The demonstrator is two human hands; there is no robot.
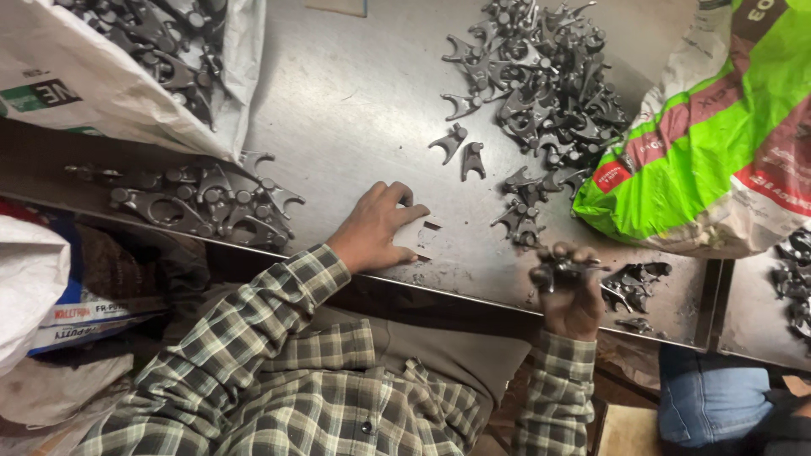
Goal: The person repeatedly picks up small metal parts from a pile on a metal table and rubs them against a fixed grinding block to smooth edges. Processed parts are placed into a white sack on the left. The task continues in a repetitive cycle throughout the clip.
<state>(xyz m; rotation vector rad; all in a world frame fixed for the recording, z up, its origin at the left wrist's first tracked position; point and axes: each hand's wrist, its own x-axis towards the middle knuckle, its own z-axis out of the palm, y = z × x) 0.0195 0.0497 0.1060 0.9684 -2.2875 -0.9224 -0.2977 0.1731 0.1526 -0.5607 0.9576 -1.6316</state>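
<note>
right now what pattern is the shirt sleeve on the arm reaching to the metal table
A green, white and dark plaid check on the sleeve, clearest in the head view.

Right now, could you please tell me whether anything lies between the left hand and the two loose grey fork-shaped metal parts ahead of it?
Nothing visible does: only bare steel table separates the left hand, resting on a small white flat piece, from the two loose grey fork-shaped metal parts.
</note>
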